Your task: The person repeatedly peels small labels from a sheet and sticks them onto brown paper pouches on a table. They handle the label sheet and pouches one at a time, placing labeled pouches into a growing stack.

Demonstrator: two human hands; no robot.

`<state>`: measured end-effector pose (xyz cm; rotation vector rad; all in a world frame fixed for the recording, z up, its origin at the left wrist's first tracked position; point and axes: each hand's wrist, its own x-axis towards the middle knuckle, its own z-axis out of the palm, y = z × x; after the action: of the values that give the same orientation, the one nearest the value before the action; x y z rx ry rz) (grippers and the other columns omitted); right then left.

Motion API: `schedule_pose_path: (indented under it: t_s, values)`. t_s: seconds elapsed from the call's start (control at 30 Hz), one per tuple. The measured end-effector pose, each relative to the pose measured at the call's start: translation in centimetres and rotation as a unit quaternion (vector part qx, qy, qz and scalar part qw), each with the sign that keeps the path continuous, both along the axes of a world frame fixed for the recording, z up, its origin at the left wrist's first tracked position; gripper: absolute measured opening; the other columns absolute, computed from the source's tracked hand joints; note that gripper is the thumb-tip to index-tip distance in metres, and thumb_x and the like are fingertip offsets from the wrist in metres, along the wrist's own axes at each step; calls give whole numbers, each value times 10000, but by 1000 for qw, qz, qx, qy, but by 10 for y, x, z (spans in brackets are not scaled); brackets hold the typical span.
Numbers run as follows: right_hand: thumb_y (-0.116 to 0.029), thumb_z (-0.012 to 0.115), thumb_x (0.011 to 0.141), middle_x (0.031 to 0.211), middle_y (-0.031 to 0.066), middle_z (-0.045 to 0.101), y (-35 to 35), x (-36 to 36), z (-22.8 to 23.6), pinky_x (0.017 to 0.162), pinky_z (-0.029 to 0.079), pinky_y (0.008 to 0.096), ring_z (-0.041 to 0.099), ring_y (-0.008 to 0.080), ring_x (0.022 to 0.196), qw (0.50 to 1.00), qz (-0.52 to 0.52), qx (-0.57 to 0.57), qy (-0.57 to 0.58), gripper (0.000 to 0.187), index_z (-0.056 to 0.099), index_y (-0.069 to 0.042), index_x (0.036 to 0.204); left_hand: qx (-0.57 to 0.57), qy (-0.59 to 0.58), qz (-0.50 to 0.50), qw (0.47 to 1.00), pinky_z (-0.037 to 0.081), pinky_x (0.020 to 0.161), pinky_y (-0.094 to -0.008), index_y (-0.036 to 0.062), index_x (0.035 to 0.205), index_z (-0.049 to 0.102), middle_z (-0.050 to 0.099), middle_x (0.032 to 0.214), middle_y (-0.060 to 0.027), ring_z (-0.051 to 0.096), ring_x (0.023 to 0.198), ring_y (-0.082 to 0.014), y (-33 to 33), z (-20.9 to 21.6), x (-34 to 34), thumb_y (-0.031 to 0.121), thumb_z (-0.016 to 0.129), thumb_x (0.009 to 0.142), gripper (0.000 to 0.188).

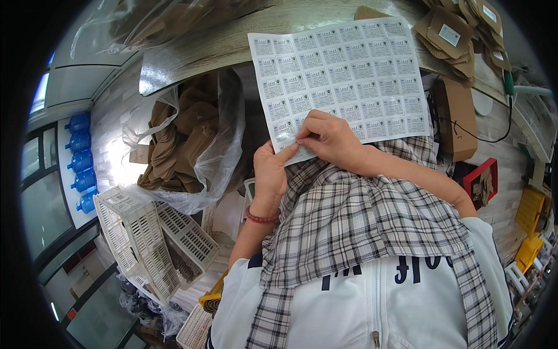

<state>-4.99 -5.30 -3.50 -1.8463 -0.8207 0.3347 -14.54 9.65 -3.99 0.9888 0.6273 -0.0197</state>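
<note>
The left hand (pixel 271 170) and right hand (pixel 332 139) pinch the near-left corner of a label sheet (pixel 343 75) spread ahead, seemingly mostly unused; beyond, rightward, at least 2 brown pads (pixel 444 17) (loosely piled) bear labels (pixel 449 35).

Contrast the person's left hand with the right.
The left hand has a red beaded bracelet at its wrist; the right hand has none. The left hand holds the label sheet at its lower-left corner; the right hand curls over its printed face. Both touch the sheet.
</note>
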Motion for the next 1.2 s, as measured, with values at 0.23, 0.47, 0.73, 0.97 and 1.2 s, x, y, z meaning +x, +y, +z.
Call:
schedule_pose_path:
  t_s: [0.23,0.47,0.73,0.97,1.2]
  values:
    - [-53,710,792,859,92,628,1,-1,-5,657,531,349,643,279,750,998,-18,56,-7,69,674,-33,847,-11,-8,20,1000,533,882,-302,-81,1144,600,674,1124,-148,667,983,-192,-1,6,1,-31,603,904,245]
    - [-47,706,794,879,99,631,1,-2,-4,666,534,350,646,287,764,999,-26,34,-7,77,676,-25,861,9,0,41,999,534,856,-294,-76,1137,610,684,1100,-137,671,958,-176,-7,-1,3,-7,591,921,228]
    - [-48,706,785,875,101,629,2,-2,-8,663,534,357,647,288,768,999,-29,41,-11,89,673,-27,865,46,-16,59,997,542,736,-270,-60,1133,628,690,1078,-112,671,883,-149,-15,5,9,0,608,914,228]
    - [-17,734,794,912,78,633,1,-1,-7,661,536,299,651,225,772,999,-18,16,-26,134,697,-23,923,40,-14,64,997,535,647,-265,-34,1115,635,699,1047,-102,672,844,-143,-15,-3,6,30,619,923,204]
    - [-62,702,795,880,97,626,2,-1,-6,672,533,349,644,275,774,999,-24,27,-8,81,684,-25,865,25,-7,78,997,526,633,-266,-18,1112,636,701,1041,-89,669,841,-138,-17,-4,5,43,621,927,196]
